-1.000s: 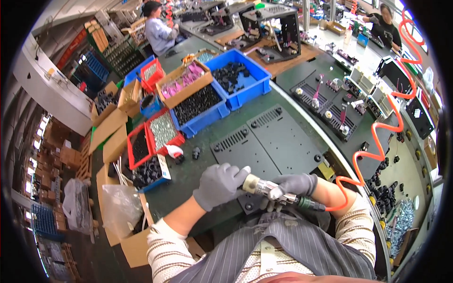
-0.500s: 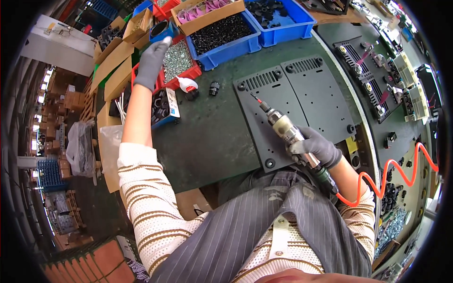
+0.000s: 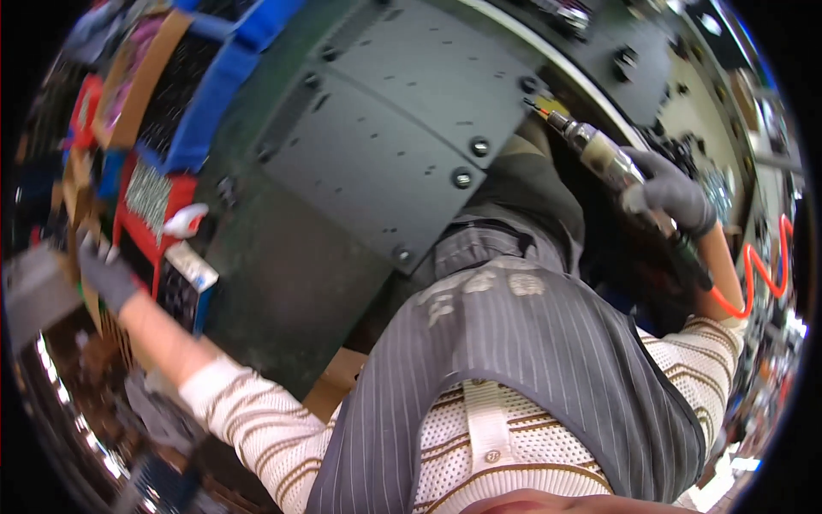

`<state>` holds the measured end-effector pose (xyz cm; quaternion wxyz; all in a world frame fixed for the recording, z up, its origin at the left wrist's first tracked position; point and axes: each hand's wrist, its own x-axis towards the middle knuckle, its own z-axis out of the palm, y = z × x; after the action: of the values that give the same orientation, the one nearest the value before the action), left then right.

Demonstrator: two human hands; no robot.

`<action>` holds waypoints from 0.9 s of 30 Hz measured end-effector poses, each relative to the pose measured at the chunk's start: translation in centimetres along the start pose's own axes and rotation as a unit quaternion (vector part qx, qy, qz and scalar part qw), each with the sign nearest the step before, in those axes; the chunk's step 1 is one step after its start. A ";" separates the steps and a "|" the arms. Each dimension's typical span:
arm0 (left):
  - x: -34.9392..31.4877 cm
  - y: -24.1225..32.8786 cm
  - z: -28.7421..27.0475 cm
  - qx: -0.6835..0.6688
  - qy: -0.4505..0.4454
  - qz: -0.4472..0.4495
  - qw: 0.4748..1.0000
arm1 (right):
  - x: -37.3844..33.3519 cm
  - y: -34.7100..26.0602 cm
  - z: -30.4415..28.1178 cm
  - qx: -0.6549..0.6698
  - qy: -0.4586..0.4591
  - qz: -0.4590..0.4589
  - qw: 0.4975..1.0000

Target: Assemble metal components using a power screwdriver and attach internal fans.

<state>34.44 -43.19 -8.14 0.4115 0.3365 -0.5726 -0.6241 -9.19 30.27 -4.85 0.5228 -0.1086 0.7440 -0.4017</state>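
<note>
My right hand (image 3: 676, 195), in a grey glove, is wrapped round a power screwdriver (image 3: 604, 163) with an orange-red coiled cord (image 3: 753, 272). The bit points up and left, near a black round foot (image 3: 528, 84) at a panel corner; whether it touches cannot be told. Two dark grey panels (image 3: 360, 163) lie side by side on the green tabletop, with black feet, small holes and slots. Far to the left, my gloved left hand (image 3: 107, 272) is beside a red bin (image 3: 137, 233) of silvery screws. Motion smears its fingers, and anything in them is hidden.
A white-and-red bottle (image 3: 187, 221) and a small box of black parts (image 3: 193, 267) stand near the red bin. Beyond are a blue bin (image 3: 212, 90) and a cardboard box (image 3: 156, 73) with purple pieces. A pale rail (image 3: 561, 64) runs along the far right side.
The whole view has turned, so panels and bins appear shifted left. My left hand has moved from above the screws to the bin's outer side. My right hand still holds the screwdriver.
</note>
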 end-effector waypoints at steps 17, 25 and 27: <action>-32.0 -5.2 45.9 0.407 -0.548 0.461 0.567 | 5.8 8.2 -7.0 0.044 -0.021 0.121 0.991; -34.1 -9.7 45.8 0.491 -0.525 0.519 0.463 | 5.1 10.8 -4.7 0.375 0.022 0.042 0.926; -34.5 -10.3 45.8 0.532 -0.507 0.510 0.447 | 5.8 14.6 -2.8 0.491 0.027 0.064 0.868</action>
<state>7.28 7.92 -14.77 0.0327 -0.2386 -0.9684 0.0649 -10.34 37.74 -18.88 0.5128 0.2209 0.4699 -0.6837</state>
